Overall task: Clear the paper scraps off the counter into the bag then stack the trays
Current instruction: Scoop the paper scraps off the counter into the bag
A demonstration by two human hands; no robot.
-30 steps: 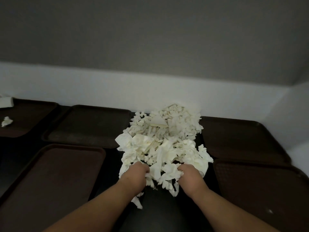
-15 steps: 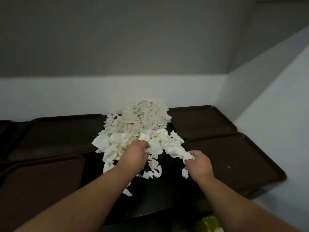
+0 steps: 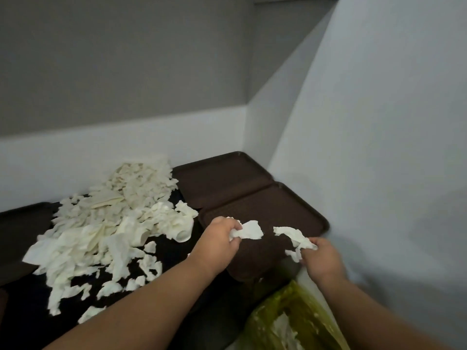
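1. The left hand [image 3: 218, 238] has its fingers curled tight round a wad [image 3: 249, 231] of white paper, held up over the near tray at the counter's right end.
2. The right hand [image 3: 322, 258] pinches a torn strip [image 3: 293, 237] the same way, just past the counter's right front corner and above the bag [image 3: 290, 319].
3. The bag is green and hangs open below that corner, with some white paper already in it.
4. Most of the scraps [image 3: 113, 228] lie heaped mid-counter, from the back edge towards the front, with loose bits strewn on the dark counter [image 3: 30, 322].
5. Two brown trays [image 3: 222, 178] sit side by side in the right back corner, unstacked; another shows at the left edge.
6. The paper looks feather-light, soft and crumpled. I'd guess it squashes into a fist easily but sheds small bits. It is best scooped from under the heap's edge with both hands cupped, and the crumbs swept to the front edge.
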